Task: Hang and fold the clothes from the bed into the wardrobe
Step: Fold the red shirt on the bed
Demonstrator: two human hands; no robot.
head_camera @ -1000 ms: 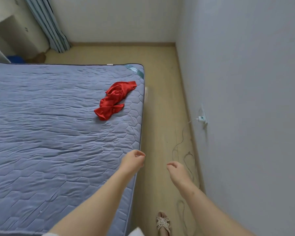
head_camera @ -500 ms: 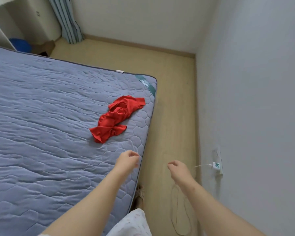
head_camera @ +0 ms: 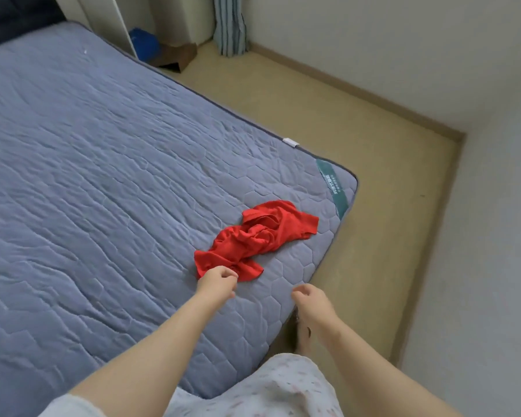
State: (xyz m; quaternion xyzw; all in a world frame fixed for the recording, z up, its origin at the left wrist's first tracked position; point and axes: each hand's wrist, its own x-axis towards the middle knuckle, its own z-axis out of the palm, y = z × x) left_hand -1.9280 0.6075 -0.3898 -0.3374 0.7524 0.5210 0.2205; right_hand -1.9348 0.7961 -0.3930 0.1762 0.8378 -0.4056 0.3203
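Bluish quilted bed (head_camera: 103,176), striped curtain (head_camera: 230,25) in the far corner; red garment (head_camera: 253,236) lies crumpled near the bed's corner; left hand (head_camera: 218,279) curled at its near edge, grip unclear tbh; right hand (head_camera: 312,299) just beside, loosely curled, holding nothing.

A beige floor (head_camera: 373,206) ran along two plain pale walls, the far wall (head_camera: 373,31) and the side wall (head_camera: 494,266), which met at the floor's far right corner. A tan baseboard (head_camera: 358,85) lined the foot of the far wall. At the floor's far edge a blue-and-grey striped curtain (head_camera: 229,25) hung down to the floor. Left of the curtain, a brown cardboard box (head_camera: 178,57) sat on the floor, with a blue object (head_camera: 143,45) just beside it, its shape unclear. A small dark speck (head_camera: 422,195) lay near the side wall.
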